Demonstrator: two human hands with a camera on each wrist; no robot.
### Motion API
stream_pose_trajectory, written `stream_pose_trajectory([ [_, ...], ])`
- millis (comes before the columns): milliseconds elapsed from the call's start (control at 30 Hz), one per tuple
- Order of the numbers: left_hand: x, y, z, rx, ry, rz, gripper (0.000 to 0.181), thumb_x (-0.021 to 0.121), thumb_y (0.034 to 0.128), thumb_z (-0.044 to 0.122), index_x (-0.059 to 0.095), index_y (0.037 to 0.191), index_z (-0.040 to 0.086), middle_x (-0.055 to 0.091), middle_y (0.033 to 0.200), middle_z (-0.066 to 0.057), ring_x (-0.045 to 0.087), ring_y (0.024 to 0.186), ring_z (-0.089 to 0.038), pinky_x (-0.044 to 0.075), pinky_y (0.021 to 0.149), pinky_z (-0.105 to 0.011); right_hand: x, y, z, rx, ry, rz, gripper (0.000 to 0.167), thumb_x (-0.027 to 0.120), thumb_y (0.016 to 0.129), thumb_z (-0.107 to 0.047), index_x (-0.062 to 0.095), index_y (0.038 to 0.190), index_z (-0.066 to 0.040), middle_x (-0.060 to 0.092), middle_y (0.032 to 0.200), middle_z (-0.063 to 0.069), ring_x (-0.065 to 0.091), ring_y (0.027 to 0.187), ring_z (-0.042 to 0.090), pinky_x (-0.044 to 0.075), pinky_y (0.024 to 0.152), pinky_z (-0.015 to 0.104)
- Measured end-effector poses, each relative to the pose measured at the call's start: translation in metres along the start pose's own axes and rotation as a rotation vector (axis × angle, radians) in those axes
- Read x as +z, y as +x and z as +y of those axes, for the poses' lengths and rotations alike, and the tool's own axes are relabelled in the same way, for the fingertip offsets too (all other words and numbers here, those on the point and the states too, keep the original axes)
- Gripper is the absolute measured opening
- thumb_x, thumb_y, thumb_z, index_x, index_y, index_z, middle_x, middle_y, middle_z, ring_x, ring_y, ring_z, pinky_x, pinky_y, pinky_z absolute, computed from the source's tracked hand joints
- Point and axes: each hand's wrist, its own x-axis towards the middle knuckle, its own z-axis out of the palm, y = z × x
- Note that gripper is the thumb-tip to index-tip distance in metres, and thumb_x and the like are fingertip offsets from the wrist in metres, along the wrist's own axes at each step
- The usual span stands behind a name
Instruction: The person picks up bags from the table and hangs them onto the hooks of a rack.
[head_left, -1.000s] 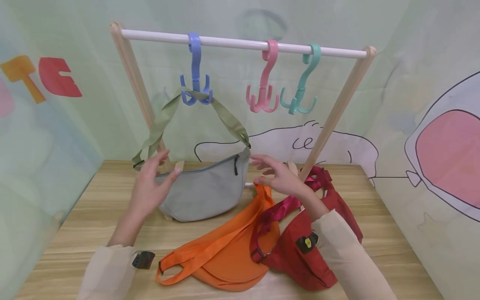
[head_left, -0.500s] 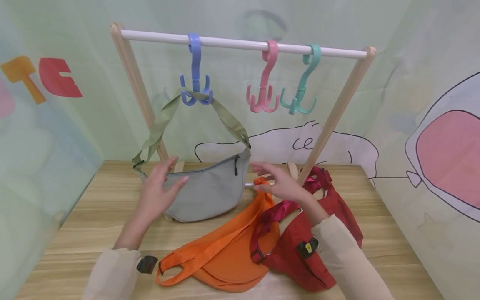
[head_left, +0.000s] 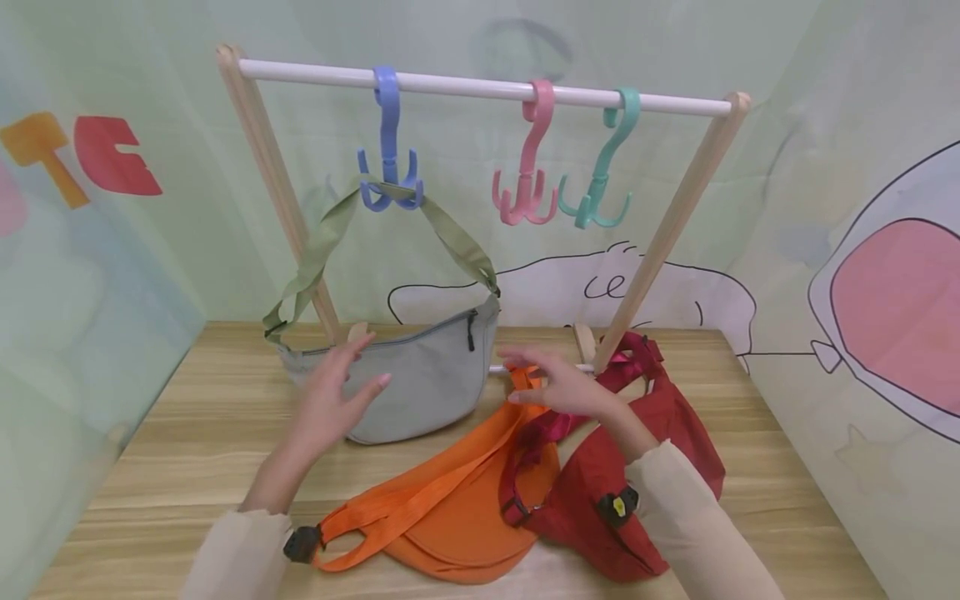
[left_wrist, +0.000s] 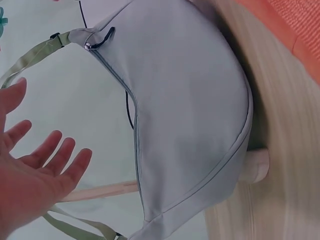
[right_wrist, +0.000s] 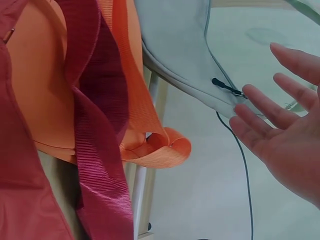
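A grey waist bag (head_left: pixel 420 379) hangs by its green strap (head_left: pixel 322 233) from the blue hook (head_left: pixel 388 142) on the rack. My left hand (head_left: pixel 333 404), fingers spread and holding nothing, is in front of the bag's left part in the head view. In the left wrist view that hand (left_wrist: pixel 37 170) appears beside the bag's zipper edge, apart from it. My right hand (head_left: pixel 562 383) is over the top end of the orange waist bag (head_left: pixel 465 525), also holding nothing. Its fingers look loosely extended in the right wrist view. A red waist bag (head_left: pixel 607 533) lies below my right forearm.
The rack's white rail (head_left: pixel 465 86) also carries a pink hook (head_left: pixel 531 158) and a green hook (head_left: pixel 603 167), with no bags on them. Wooden legs (head_left: pixel 667 242) stand at both sides on the wood-grain table (head_left: pixel 180 433). A printed cloth backdrop surrounds the table.
My left hand has moved right and down across the front of the grey bag. My right hand has lowered a little, toward the orange bag's strap end. The bags have stayed in place.
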Motion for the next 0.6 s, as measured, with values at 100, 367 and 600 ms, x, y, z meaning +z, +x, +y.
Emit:
stream_pose_trajectory([
  [100,0.006,-0.002,-0.001,0.014,-0.014,-0.004,0.057,0.063,0.0874,0.02,0.039,0.136,0.004,0.047,0.123,-0.021,0.045,0.107,-0.035,0.04,0.084,-0.05,0.003,-0.002,0.002,-0.001,-0.01,-0.007,0.057,0.067,0.082,-0.006,0.042,0.134,-0.002,0.052,0.123,0.015,0.046,0.116,0.033,0.036,0.094,0.051],
  [367,0.02,-0.01,-0.003,0.031,-0.015,-0.038,0.057,0.063,0.087,0.019,0.038,0.136,0.004,0.046,0.126,-0.019,0.046,0.108,-0.034,0.042,0.084,-0.048,0.013,-0.007,0.01,0.028,0.01,-0.078,0.054,0.065,0.084,-0.01,0.043,0.133,-0.004,0.055,0.119,0.013,0.048,0.113,0.03,0.034,0.095,0.053],
  [600,0.032,-0.018,-0.004,0.041,-0.053,-0.065,0.058,0.065,0.0856,0.017,0.039,0.136,0.004,0.048,0.126,-0.019,0.048,0.109,-0.033,0.044,0.084,-0.046,0.021,-0.009,0.016,-0.023,-0.018,-0.088,0.054,0.066,0.082,-0.006,0.043,0.13,0.005,0.056,0.117,0.018,0.049,0.113,0.032,0.037,0.094,0.048],
])
